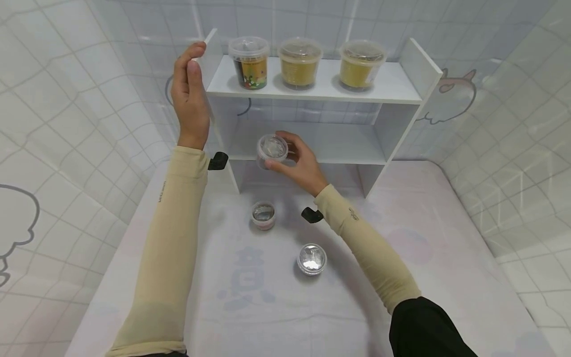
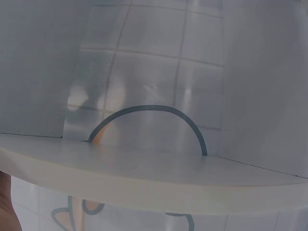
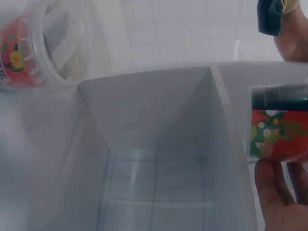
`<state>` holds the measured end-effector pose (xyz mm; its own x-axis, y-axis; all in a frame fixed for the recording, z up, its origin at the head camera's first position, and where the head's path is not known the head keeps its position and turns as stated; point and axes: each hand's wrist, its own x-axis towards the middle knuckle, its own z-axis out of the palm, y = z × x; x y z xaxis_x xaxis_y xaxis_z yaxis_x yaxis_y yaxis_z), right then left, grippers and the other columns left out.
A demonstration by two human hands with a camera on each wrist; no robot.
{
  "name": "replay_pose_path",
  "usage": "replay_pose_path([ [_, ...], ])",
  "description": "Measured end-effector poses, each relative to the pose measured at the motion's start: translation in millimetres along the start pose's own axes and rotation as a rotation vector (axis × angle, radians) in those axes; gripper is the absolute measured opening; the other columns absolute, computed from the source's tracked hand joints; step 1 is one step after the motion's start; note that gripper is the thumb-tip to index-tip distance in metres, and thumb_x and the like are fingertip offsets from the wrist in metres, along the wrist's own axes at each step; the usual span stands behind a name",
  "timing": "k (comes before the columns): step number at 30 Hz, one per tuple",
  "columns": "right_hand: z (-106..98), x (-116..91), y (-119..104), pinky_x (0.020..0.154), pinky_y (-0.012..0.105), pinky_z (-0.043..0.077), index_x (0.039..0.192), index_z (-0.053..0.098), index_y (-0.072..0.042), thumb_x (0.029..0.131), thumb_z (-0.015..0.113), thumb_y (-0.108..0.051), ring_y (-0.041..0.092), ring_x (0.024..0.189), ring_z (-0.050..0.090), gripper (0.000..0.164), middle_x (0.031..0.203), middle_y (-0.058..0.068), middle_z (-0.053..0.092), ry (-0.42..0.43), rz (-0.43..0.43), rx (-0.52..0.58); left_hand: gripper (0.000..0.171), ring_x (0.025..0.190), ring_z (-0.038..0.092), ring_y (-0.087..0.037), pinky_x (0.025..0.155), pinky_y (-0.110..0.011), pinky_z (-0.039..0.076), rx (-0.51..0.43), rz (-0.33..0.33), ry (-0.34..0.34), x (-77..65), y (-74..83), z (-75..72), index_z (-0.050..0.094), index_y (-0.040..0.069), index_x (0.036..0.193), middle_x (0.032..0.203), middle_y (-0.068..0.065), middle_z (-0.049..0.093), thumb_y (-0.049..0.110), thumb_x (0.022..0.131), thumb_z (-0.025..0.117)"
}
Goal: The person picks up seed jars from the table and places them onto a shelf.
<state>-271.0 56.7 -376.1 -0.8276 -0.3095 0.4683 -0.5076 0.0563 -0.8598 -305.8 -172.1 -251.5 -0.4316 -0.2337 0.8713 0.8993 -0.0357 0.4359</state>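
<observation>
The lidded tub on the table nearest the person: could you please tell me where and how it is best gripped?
Likely the round side wall of that tub, just below its lid, pinched across from the right by the right hand once free: the tub stands upright, lid up, with bare table beside it.

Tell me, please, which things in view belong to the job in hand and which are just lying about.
Apparently in the job:
held tub, in the right hand
white shelf, left hand at its side

Apparently idle, untouched:
front table tub
rear table tub
left top tub
middle top tub
right top tub
</observation>
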Motion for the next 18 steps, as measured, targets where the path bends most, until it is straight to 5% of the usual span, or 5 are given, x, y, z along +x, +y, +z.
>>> replay_pose_path([
  [7,7,15,-1,0.099,0.030,0.051,0.148,0.049,-0.019,0.085,0.085,-0.024,0.016,0.115,0.060,0.073,0.136,-0.001,0.056,0.008,0.039,-0.013,0.035,0.132,0.050,-0.024,0.120,-0.038,0.031,0.005,-0.006,0.007,0.3,0.1,0.3,0.063,-0.003,0.118,0.129,-0.013,0.062,-0.012,0.105,0.032],
  [13,13,23,-17,0.100,0.030,0.051,0.151,0.044,-0.012,0.088,0.081,-0.017,0.022,0.118,0.059,0.073,0.140,0.012,0.053,-0.003,0.094,-0.031,0.035,0.132,0.050,-0.023,0.120,-0.038,0.031,0.013,-0.010,0.004,0.6,1.2,-0.1,0.063,-0.002,0.118,0.130,-0.013,0.062,-0.012,0.105,0.032],
  [18,15,35,0,0.099,0.026,0.050,0.152,0.044,-0.019,0.088,0.083,-0.025,0.020,0.120,0.057,0.076,0.142,0.006,0.051,0.000,0.118,-0.068,0.035,0.133,0.050,-0.024,0.120,-0.037,0.030,-0.010,-0.013,0.005,0.2,0.5,0.6,0.063,-0.003,0.118,0.130,-0.013,0.062,-0.012,0.105,0.031],
])
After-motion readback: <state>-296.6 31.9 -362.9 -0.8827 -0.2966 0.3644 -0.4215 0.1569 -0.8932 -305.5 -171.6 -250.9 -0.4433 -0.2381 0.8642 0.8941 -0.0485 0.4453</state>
